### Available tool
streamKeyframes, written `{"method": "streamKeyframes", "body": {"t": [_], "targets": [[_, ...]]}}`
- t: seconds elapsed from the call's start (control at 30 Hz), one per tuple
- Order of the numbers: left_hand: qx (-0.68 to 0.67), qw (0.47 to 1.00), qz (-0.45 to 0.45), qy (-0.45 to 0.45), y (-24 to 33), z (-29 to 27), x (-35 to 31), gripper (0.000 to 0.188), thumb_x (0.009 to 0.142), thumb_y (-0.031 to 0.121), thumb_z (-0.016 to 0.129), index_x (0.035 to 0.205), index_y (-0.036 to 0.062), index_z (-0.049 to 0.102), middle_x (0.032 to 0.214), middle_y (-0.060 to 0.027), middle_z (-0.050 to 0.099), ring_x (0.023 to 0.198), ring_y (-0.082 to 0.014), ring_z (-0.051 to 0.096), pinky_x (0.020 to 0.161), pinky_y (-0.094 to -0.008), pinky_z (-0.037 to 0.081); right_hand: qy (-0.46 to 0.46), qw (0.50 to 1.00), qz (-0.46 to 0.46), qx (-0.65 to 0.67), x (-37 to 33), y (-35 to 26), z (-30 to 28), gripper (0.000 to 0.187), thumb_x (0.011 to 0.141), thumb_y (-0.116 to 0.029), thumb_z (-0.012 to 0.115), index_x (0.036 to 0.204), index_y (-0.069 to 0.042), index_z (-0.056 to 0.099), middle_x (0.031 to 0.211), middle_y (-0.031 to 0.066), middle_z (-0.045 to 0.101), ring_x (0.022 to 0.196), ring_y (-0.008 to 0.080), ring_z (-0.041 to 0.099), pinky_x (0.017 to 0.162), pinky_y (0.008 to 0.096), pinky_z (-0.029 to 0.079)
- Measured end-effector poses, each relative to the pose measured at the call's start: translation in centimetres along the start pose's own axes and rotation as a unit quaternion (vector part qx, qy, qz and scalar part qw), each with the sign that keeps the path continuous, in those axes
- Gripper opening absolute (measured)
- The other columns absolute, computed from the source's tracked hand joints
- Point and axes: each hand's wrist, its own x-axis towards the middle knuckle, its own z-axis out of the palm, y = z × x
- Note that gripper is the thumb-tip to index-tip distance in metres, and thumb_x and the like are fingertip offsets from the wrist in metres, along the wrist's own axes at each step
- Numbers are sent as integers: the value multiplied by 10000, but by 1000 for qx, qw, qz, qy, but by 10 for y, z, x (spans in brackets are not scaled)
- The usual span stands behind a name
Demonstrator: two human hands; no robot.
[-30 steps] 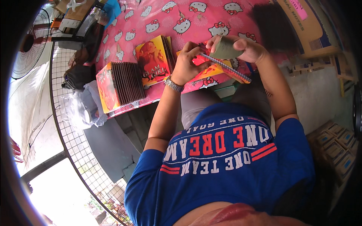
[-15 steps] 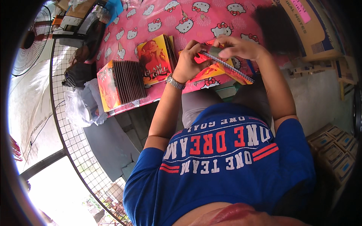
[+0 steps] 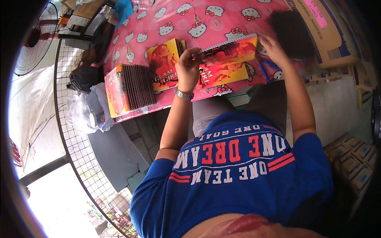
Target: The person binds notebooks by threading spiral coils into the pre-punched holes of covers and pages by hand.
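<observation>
A spiral notebook (image 3: 232, 52) with a red and yellow cover is held up above the table, its coil edge along the top. My left hand (image 3: 188, 68), with a metal watch at the wrist, pinches its left end. The fingers of my right hand (image 3: 274, 48) close on its right end. Beneath it, another notebook with the same cover (image 3: 224, 76) lies on the pink patterned tablecloth (image 3: 216, 32). Blue-handled pliers (image 3: 265, 71) rest to the right of that one, below my right hand.
Left of my left hand are a small pile of notebooks (image 3: 163, 57) and a long row of bound notebooks (image 3: 137, 87) at the table edge. A dark heap (image 3: 291, 33) and a cardboard carton (image 3: 323, 33) are at right. A plastic bag (image 3: 89, 111) hangs at left.
The notebook has turned from a steep slant, coil toward me, to nearly level with its cover showing and coil edge away. My right hand has moved right to its end. The pliers are now uncovered.
</observation>
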Motion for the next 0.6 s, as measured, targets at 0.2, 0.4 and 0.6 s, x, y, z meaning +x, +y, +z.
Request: {"method": "streamKeyframes", "body": {"t": [0.2,0.4,0.6], "targets": [[-33,995,-72,53,-8,-9,-15,170,954,87,661,1068,-37,646,884,-68,696,678,-125,658,624,-242,525,3,865,-34,-501,-125,-2,29,640,883,-327,680,1398,-1,484,1409,200,489,1297,390,457,1073,471,391],[70,993,57,78,-23,-4,-15,223,919,52,701,1111,-3,601,829,-44,666,641,-61,579,574,-216,473,39,967,-162,-192,-120,-70,56,640,773,-150,749,1360,-14,529,1254,165,588,1149,349,555,1024,436,429],[35,999,1,31,-53,-20,-18,220,920,34,693,1109,-14,592,869,-47,676,692,-66,604,600,-217,495,-37,950,-277,-137,-93,-136,105,621,741,-125,753,1324,-13,568,1210,165,605,1114,338,571,970,428,465]]}}
